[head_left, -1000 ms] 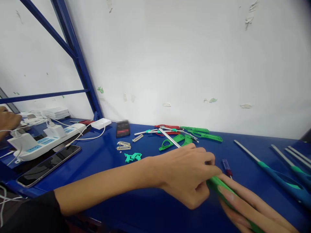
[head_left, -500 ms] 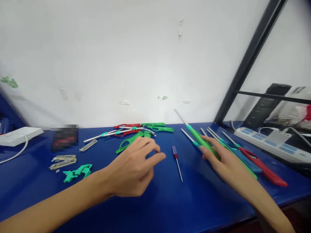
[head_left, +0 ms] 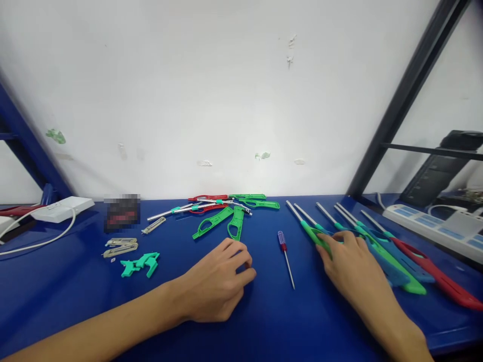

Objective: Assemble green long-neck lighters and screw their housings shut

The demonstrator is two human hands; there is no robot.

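Note:
My right hand lies at the right of the blue table with its fingers around the green handle of a long-necked lighter. My palm hides most of that handle. Just beside it lies a row of similar lighters, among them a red-handled lighter. My left hand hovers low at the middle, fingers loosely curled with a gap by the thumb, and nothing shows in it. Beyond its knuckles lie green handle shells. A purple-handled screwdriver lies between my two hands.
Metal lighter tubes and red shells are piled near the wall. At left are teal plastic pieces, clear yellowish fuel tanks and a white box with a cable. A power strip and black rack post stand at right.
My right hand has lowered the green lighter from a raised tilt down beside the others. My left hand has dropped slightly towards me. The view has shifted a little to the left.

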